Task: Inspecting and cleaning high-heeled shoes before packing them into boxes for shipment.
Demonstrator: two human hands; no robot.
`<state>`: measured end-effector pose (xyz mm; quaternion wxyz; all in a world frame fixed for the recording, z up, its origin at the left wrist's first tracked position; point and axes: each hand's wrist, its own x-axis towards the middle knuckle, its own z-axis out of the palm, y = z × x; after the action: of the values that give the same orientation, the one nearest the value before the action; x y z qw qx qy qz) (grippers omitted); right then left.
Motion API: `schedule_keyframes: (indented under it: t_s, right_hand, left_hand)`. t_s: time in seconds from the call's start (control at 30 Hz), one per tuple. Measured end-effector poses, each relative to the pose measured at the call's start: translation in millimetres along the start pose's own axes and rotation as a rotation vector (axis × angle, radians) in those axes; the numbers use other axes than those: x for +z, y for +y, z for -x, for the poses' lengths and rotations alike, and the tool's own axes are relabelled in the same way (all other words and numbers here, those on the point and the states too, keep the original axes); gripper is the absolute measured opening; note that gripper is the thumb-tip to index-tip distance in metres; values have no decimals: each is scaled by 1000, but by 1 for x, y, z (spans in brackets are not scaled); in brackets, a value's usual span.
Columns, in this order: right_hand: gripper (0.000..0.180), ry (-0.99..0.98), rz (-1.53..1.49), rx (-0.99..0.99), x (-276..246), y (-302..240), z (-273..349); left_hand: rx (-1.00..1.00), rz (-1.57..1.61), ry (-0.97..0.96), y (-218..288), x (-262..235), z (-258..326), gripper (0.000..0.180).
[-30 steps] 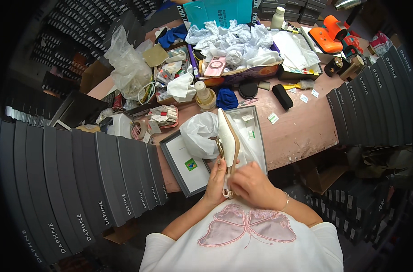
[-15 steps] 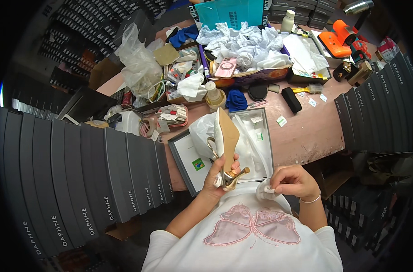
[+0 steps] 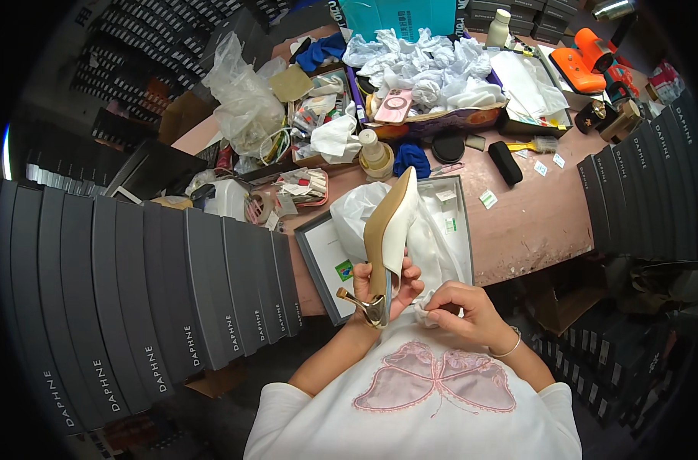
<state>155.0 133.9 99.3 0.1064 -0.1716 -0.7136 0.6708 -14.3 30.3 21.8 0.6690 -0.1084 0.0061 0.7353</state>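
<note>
My left hand (image 3: 407, 285) grips a white high-heeled shoe (image 3: 397, 230) around its heel end. The shoe stands toe up, its tan sole facing left and its thin gold heel pointing left. My right hand (image 3: 470, 313) is just right of it, fingers pinched on a small white cloth (image 3: 423, 314) close to the shoe's back end. Behind both hands lies an open grey shoebox (image 3: 316, 264) with white tissue paper (image 3: 352, 218) inside. Part of the box is hidden by the shoe and my hands.
Dark shoeboxes (image 3: 165, 299) stand in a row at the left, and more (image 3: 640, 188) at the right. Crumpled white paper (image 3: 425, 69) fills a carton at the back. A glue bottle (image 3: 375, 156), a black case (image 3: 504, 162) and a yellow-handled brush (image 3: 534, 145) lie on the pink table (image 3: 517, 222).
The shoe has turned in my left hand: its sole and heel now face left instead of right. My right hand has moved left with the cloth, closer to the shoe.
</note>
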Motion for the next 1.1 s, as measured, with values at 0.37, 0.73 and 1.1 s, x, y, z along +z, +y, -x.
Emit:
schedule_keyframes:
  t_s: [0.37, 0.73, 1.1]
  right_hand:
    - [20, 220, 271, -401, 18, -4, -26]
    - [31, 203, 499, -531, 41, 17, -32]
    - [17, -202, 197, -415, 41, 16, -11]
  left_hand:
    - [24, -94, -32, -4, -11, 5, 58]
    - [37, -48, 73, -6, -12, 8, 59]
    - [149, -577, 378, 7, -2, -5, 50]
